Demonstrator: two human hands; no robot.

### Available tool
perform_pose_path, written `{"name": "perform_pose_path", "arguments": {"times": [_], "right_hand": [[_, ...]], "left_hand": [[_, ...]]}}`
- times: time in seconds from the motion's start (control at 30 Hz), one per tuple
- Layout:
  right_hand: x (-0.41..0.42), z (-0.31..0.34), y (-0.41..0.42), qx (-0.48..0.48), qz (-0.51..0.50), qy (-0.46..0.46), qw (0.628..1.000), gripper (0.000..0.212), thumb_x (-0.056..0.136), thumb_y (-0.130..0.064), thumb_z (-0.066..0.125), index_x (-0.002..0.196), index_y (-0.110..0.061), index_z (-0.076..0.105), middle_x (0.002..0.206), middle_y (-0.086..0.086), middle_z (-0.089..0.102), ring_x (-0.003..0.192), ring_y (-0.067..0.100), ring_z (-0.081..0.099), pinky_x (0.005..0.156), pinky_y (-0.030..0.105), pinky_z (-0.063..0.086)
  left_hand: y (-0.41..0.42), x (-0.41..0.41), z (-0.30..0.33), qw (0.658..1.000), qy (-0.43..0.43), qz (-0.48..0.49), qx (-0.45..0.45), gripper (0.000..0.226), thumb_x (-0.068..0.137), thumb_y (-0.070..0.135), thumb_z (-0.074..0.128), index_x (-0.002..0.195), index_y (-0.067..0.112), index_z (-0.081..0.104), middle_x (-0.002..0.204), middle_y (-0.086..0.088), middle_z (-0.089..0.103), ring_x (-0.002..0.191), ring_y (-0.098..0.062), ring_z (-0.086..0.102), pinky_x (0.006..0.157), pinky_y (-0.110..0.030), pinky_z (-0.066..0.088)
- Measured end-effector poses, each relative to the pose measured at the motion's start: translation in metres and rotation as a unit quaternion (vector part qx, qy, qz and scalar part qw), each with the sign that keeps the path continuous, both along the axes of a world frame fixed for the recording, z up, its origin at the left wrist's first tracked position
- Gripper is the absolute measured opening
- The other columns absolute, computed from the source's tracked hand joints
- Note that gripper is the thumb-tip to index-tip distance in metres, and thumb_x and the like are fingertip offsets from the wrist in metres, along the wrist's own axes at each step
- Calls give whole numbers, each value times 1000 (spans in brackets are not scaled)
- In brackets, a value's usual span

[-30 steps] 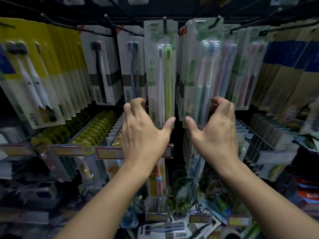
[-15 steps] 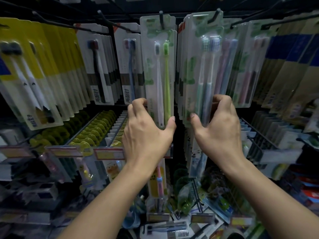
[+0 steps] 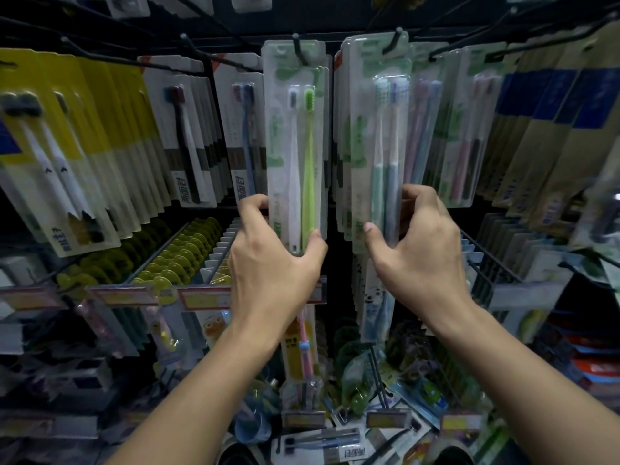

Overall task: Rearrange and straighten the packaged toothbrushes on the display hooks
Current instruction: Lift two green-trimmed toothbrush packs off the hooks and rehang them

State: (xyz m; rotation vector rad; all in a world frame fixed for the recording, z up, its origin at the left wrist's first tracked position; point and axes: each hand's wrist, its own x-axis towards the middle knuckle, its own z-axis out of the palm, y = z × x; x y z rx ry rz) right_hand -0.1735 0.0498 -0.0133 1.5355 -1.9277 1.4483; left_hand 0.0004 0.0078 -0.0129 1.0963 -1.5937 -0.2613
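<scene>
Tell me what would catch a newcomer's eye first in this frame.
Two bare hands at centre: the left hand grips the bottom of a clear pack with a white and a lime-green toothbrush, the right hand a neighbouring pack with teal and blue brushes. Yellow-carded packs fan out at far left.

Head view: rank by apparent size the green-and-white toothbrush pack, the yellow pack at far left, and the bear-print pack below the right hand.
1. yellow pack, though it hangs nearer the camera, so unsure
2. green-and-white toothbrush pack
3. bear-print pack, partly hidden by the right hand
</scene>
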Motion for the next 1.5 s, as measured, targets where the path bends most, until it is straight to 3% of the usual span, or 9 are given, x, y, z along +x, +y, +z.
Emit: {"name": "perform_pose_path", "arguments": {"times": [0.23,0.37,0.57,0.87,1.03,1.17,1.27,1.37,1.5], "right_hand": [[-1,-1,2,-6,6,7,1000,60,91,-39,76,136,-11,49,116,5,60,93,14,53,78,27,40],[-2,0,3,-13,16,1,1000,59,91,-40,75,134,-12,48,104,3,63,88,22,62,74,36,52],[0,-1,3,-13,21,4,1000,60,91,-40,75,135,-11,47,93,2,62,81,24,62,69,35,48],[4,2,4,-41,41,0,998,59,90,-40,76,136,-13,48,98,-2,66,86,18,66,73,35,54],[4,2,6,-47,47,-3,998,60,89,-37,77,136,-12,49,94,-8,60,81,11,60,71,20,45],[3,3,6,-53,52,-4,997,59,90,-35,78,135,-12,49,89,-15,55,75,3,55,66,7,38],[0,2,7,-54,54,-5,997,60,91,-36,76,137,-11,47,92,-8,58,77,9,59,69,19,44],[-4,2,9,-56,55,-7,997,62,91,-36,76,139,-10,46,92,-3,60,79,16,61,69,25,45],[-10,3,14,-53,47,-7,997,62,92,-35,76,139,-9,46,93,-2,59,80,15,59,67,11,36]], "left_hand": [[4,0,-1,1000,-4,-7,10,60,85,43,80,127,27,40,90,22,55,78,11,54,62,-11,41],[5,0,0,1000,0,-9,4,60,86,41,81,127,26,41,90,20,55,75,12,53,62,-4,42],[5,0,0,1000,12,-12,2,61,86,38,81,129,23,41,93,17,57,75,11,55,64,-2,42],[5,0,0,999,29,-13,-12,61,85,37,81,128,24,41,98,15,62,82,8,59,64,-3,43],[6,0,1,998,49,-22,-29,62,85,35,82,129,24,40,96,16,63,83,4,64,67,-9,49],[8,-1,1,997,50,-27,-49,63,85,35,83,129,23,40,99,10,67,83,-6,68,71,-27,58],[9,-2,0,997,48,-32,-59,64,85,37,82,130,22,40,98,7,67,82,-10,68,70,-34,59],[13,-4,1,997,40,-25,-64,65,85,40,81,131,22,39,97,7,65,81,-12,67,67,-27,55],[16,-10,2,997,34,-30,-68,66,85,40,82,132,20,40,99,8,66,83,-10,67,69,-26,56]]}}
